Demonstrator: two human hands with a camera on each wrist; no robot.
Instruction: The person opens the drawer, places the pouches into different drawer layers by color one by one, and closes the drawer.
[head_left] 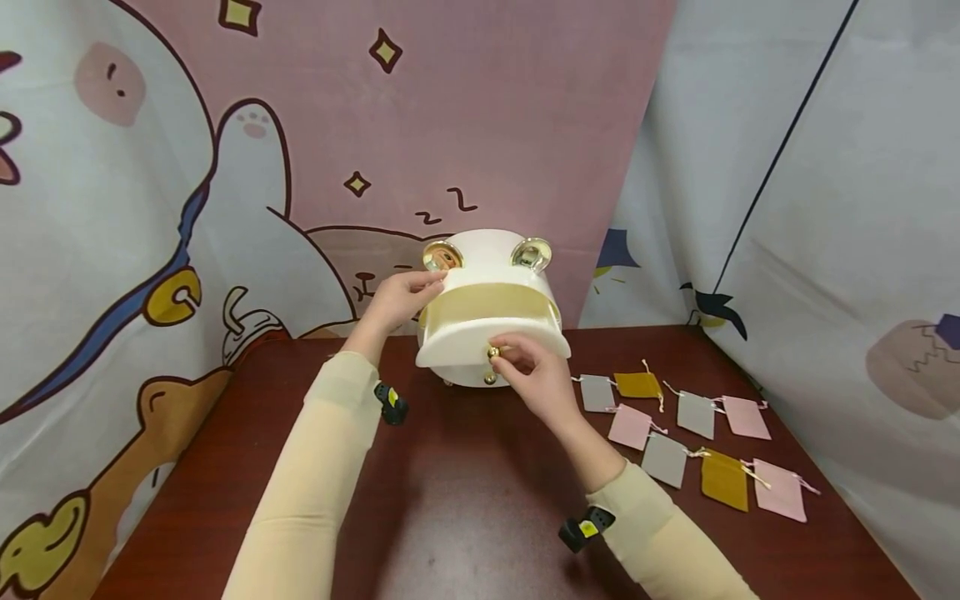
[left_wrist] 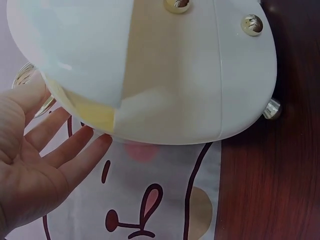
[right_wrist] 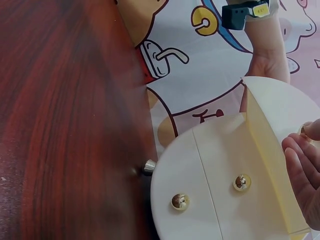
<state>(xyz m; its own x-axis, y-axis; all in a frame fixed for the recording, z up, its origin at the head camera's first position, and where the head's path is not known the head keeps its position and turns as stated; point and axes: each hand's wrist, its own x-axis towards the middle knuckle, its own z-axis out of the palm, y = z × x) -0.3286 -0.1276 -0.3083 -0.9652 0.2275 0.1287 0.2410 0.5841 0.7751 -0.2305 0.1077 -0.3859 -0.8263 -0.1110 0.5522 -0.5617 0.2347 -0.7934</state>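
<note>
While ajar — one drawer point(head_left: 457, 342), two hands point(head_left: 407, 300) point(head_left: 537, 377)

Tabletop point(head_left: 450, 500) left of the pouches point(head_left: 664, 461) leaves passage, but the pulled-out drawer point(head_left: 453, 343) juts out ahead.

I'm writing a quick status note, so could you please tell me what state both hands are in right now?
Left hand: open, at the side of the white box.
Right hand: closed, pinching the gold knob of the pulled-out top drawer.
</note>
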